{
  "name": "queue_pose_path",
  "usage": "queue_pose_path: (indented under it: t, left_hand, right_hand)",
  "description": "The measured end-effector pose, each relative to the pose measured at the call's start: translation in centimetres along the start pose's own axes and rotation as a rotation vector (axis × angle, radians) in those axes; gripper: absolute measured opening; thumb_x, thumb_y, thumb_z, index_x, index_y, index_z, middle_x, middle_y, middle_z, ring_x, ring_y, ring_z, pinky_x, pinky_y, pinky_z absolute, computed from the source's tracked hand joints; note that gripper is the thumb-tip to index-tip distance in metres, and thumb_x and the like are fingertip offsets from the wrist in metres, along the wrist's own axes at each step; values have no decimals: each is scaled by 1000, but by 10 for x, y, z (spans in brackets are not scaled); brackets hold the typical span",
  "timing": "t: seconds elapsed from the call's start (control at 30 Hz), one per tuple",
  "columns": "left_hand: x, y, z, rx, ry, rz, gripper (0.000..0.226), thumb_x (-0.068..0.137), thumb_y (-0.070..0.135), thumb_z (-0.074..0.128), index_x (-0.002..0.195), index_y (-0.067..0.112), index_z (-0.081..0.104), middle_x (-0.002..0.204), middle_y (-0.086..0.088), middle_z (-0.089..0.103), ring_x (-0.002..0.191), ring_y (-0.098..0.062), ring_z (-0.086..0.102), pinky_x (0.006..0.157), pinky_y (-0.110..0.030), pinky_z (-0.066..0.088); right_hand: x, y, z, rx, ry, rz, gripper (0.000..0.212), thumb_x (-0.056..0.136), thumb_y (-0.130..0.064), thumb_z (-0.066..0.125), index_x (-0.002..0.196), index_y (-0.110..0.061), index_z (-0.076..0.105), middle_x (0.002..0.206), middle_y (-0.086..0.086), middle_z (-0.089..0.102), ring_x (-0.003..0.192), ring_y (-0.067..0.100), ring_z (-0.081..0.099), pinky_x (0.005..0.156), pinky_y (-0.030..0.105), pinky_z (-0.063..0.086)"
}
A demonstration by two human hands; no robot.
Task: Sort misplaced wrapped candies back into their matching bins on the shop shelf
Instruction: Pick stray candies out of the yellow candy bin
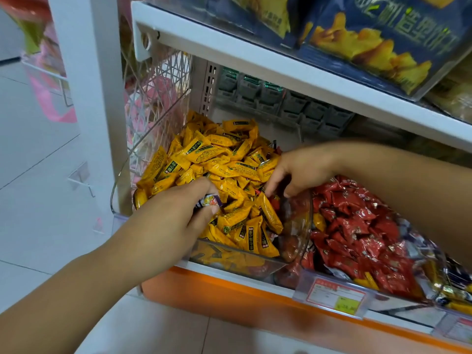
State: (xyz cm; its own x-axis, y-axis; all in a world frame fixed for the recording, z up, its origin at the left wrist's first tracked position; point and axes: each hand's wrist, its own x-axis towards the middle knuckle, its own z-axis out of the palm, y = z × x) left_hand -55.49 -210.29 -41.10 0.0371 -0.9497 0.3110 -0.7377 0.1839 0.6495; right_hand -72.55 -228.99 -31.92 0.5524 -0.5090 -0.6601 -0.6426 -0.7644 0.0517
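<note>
A clear bin [237, 261] on the lowest shelf is heaped with yellow wrapped candies [224, 159]. To its right lies a bin of red wrapped candies [357, 226], with a few yellow and dark ones mixed in. My left hand [176, 213] rests on the yellow heap near its front and grips a purple-and-white wrapped candy [208, 201] between thumb and fingers. My right hand [293, 172] reaches over the divider, fingers spread and pointing down into the yellow heap beside a red candy [274, 200]; nothing shows in its grasp.
A white shelf board [255, 62] overhangs the bins and carries dark blue snack bags [378, 34]. Grey packets [281, 100] line the back wall. A lattice side panel [155, 98] closes the left. A price tag holder [334, 295] hangs on the orange front edge.
</note>
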Motion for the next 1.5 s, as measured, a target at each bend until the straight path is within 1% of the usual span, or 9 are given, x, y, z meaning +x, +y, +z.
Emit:
queue_pose_path:
  t: [0.13, 0.27, 0.43, 0.63, 0.73, 0.97, 1.17, 1.33, 1.5]
  left_hand:
    - [-1, 0, -1, -6, -5, -4, 3, 94, 35, 50, 96, 36, 51, 68, 10, 54, 80, -4, 52, 57, -20, 38]
    - [-2, 2, -1, -7, -21, -8, 3, 94, 35, 49, 97, 36, 50, 68, 8, 55, 77, -6, 51, 54, -24, 37]
    - [-4, 5, -3, -13, -29, -13, 2, 95, 34, 50, 95, 36, 49, 66, 5, 53, 75, -7, 51, 53, -25, 36]
    - [-6, 5, -5, -36, -50, -39, 3, 95, 32, 50, 94, 34, 49, 60, 6, 50, 68, -3, 52, 49, -23, 34]
    - [-6, 5, -7, -36, -53, -43, 5, 95, 32, 51, 94, 36, 48, 62, 7, 49, 67, -3, 49, 52, -26, 33]
    - [-7, 2, -9, -26, -45, -49, 3, 95, 31, 52, 98, 32, 52, 62, 8, 51, 67, 3, 49, 49, -21, 29]
    - [-6, 12, -1, -31, -45, -16, 3, 94, 29, 55, 95, 31, 53, 74, 31, 54, 68, 4, 49, 54, -17, 33]
    - [-9, 13, -2, -4, 2, 5, 4, 92, 30, 58, 92, 33, 57, 72, 12, 54, 77, -1, 49, 55, -20, 29]
    - [-6, 13, -3, -63, -6, -17, 6, 92, 25, 60, 89, 31, 60, 83, 17, 59, 72, -4, 57, 56, -14, 38]
  right_hand:
    - [12, -3, -2, 28, -104, 50, 43, 89, -19, 66, 128, -35, 57, 129, -4, 62, 116, 14, 57, 78, 17, 36]
    - [22, -3, 2, 41, -139, 79, 45, 86, -20, 70, 128, -32, 57, 124, 2, 65, 114, 19, 61, 82, 21, 39]
    - [21, -6, 8, 75, -117, 83, 37, 84, -21, 73, 118, -28, 63, 116, 2, 68, 103, 18, 65, 67, 17, 40]
    - [21, -17, 12, -160, -31, 87, 34, 82, -29, 74, 115, -22, 66, 117, -6, 63, 107, 17, 55, 81, 25, 40]
    - [18, -14, 12, -114, 3, 49, 19, 82, -27, 75, 100, -26, 69, 99, -12, 65, 95, 10, 57, 71, 22, 41]
    - [-22, -5, 19, 264, 399, -146, 17, 85, -24, 70, 92, -40, 69, 91, -25, 63, 85, -12, 55, 75, 16, 38]
    - [-79, 9, 54, 507, 950, -30, 18, 92, -26, 62, 98, -42, 65, 88, -19, 69, 75, 6, 63, 71, 24, 50]
    - [-115, 43, 72, 270, 667, 269, 35, 89, -38, 63, 119, -50, 51, 129, -19, 55, 92, -5, 53, 75, 15, 37]
    - [-89, -6, 38, 224, 592, -98, 28, 85, -45, 61, 112, -43, 64, 114, -26, 58, 108, -3, 53, 95, 25, 44]
